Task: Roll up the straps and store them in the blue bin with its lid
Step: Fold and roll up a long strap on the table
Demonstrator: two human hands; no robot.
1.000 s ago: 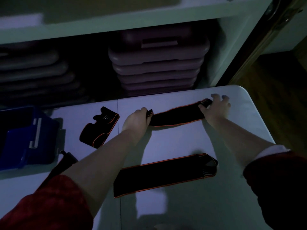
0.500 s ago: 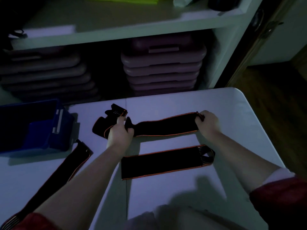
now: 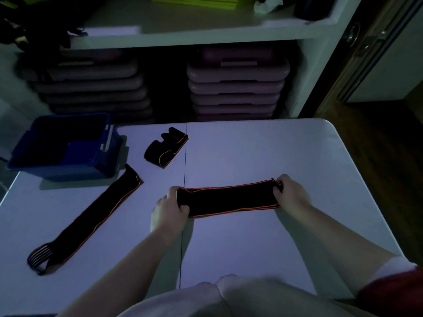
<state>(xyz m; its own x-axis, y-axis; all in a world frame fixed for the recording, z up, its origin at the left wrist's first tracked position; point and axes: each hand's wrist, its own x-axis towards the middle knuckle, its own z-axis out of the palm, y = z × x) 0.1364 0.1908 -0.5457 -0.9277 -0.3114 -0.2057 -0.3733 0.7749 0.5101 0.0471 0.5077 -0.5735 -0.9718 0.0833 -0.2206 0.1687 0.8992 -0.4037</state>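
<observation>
A black strap with orange edging [image 3: 229, 200] lies stretched across the middle of the white table [image 3: 263, 154], stacked on a second strap beneath it. My left hand [image 3: 169, 209] grips its left end and my right hand [image 3: 290, 194] grips its right end. Another long strap [image 3: 91, 216] lies diagonally at the left, its striped loop end nearest me. A folded strap [image 3: 166, 149] sits at the back, near the table's seam. The blue bin [image 3: 66, 145] stands open at the back left corner; its lid cannot be made out separately.
Behind the table a white shelf unit [image 3: 194, 35] holds stacks of purple step platforms [image 3: 237, 85]. A dark wooden door frame [image 3: 366, 49] and wooden floor lie to the right. My knees [image 3: 217, 296] show at the table's near edge.
Both hands pulled the far strap toward me and laid it on top of the near strap. The camera view shifted, showing the left strap and the bin more fully.
</observation>
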